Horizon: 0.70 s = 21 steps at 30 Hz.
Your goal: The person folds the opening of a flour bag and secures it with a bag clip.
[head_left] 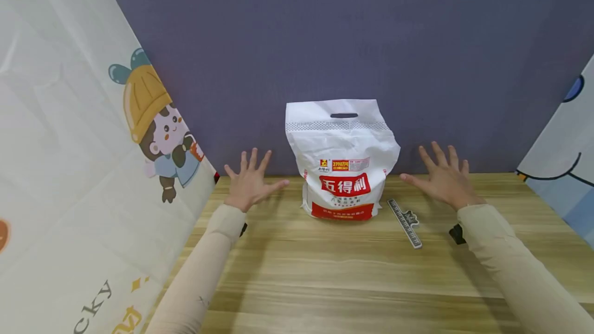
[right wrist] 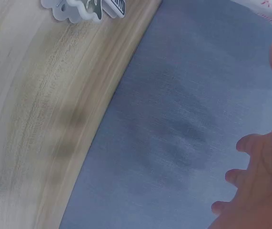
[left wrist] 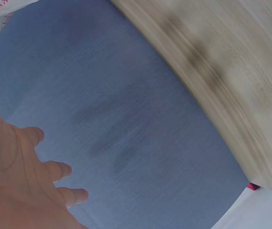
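Flanking the upright white bag point(head_left: 344, 151), the left hand point(head_left: 248, 184) and right hand point(head_left: 443, 182) spread out, grasping nothing; handling seems either unstarted or finished.

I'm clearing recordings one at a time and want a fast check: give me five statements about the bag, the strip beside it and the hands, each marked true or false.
1. The white bag stands on the wooden table. True.
2. Both hands grip the bag. False: the left hand and right hand are spread on either side, holding nothing.
3. In the head view, a patterned strip lies to the right of the bag. True.
4. The sleeves are black. False: they are pale beige.
5. The bag has a handle slot near its top. True.
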Tool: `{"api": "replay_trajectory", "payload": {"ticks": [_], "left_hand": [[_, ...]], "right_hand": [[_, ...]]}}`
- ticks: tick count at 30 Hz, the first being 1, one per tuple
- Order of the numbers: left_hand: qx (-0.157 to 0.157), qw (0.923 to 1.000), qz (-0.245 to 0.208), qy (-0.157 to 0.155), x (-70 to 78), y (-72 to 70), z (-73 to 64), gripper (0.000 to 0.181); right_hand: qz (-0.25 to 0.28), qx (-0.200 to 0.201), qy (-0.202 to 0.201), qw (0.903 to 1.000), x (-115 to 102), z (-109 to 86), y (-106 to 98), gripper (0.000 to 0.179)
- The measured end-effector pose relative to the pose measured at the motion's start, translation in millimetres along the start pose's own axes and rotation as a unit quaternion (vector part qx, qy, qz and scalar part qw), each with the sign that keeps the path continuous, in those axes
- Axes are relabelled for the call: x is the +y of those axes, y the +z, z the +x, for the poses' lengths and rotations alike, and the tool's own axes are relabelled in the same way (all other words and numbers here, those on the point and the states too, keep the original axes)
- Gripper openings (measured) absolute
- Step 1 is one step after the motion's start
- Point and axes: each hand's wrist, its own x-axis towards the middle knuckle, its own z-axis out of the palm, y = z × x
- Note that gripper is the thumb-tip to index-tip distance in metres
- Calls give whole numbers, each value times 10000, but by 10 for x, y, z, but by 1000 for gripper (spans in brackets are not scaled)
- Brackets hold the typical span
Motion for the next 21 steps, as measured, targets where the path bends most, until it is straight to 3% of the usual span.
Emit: {"api": "replay_trajectory", "payload": {"ticks": [11,21], "left_hand": [[79,9999,78,-23,59,-10,-56,106],[263,9989,-394,45,102,-17,-128,99]], "right_hand": [[-49,45,-25,10000,0,-78,18,106],[73,274,-58,9996,3,-185,17,103]]}}
